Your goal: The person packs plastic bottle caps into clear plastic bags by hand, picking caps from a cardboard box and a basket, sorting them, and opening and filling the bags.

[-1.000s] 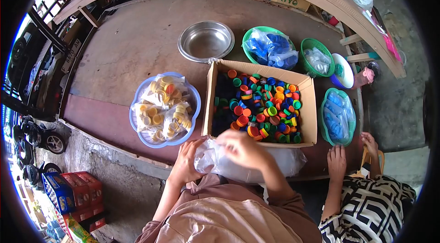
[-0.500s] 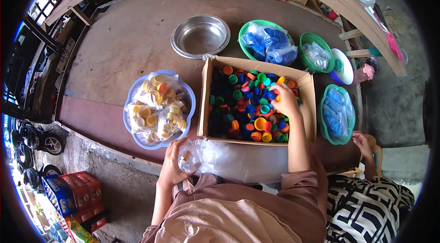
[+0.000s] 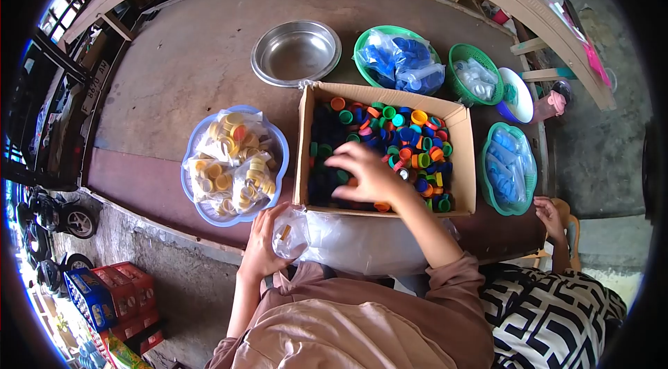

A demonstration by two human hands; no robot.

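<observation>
At the table's front edge my left hand (image 3: 261,244) grips a small clear plastic bag (image 3: 291,235) with a yellowish cap inside. My right hand (image 3: 365,173) is over the left part of a cardboard box (image 3: 456,212), fingers spread, nothing visible between them. Loose bottle caps (image 3: 417,153) in orange, green, blue and red fill the box. Large clear plastic (image 3: 369,244) lies in front of the box. Left of the box stands a lilac basket (image 3: 188,178) with bagged cream-coloured caps (image 3: 229,164).
A steel bowl (image 3: 296,52) and green baskets (image 3: 360,66) (image 3: 456,84) stand behind the box. To the right are a white-blue bowl (image 3: 515,98), a pink-lidded container (image 3: 551,106) and a teal basket (image 3: 486,188). Another person's hand (image 3: 551,219) is at the right edge.
My right hand went from the front edge into the box's right side, then moved left over the caps. My left hand still holds the small bag, where a cap now shows.
</observation>
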